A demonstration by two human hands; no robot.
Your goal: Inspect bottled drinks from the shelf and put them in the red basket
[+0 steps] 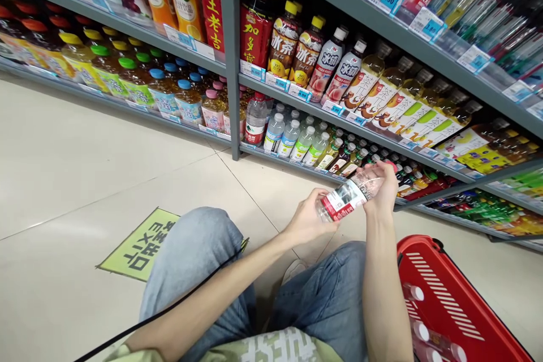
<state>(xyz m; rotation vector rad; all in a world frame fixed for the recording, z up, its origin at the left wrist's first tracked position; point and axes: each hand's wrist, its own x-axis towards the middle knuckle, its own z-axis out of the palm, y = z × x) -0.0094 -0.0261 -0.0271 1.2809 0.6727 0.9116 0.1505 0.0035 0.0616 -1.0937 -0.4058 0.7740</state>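
A clear water bottle (345,199) with a red and white label lies tilted between my hands, its red cap up to the right. My left hand (309,216) grips its base. Around the neck and cap end, my right hand (383,188) is closed. Beyond the hands, the bottom shelf holds a similar large red-capped bottle (256,119) at its left end. Several small white-capped bottles (289,137) stand in rows beside that one.
At my right stands a red shopping basket (449,277) with several clear bottles (439,342) lying in it. A grey shelf post (231,56) divides the drink shelves. A green exit sign (138,246) is on the tiled floor by my left knee.
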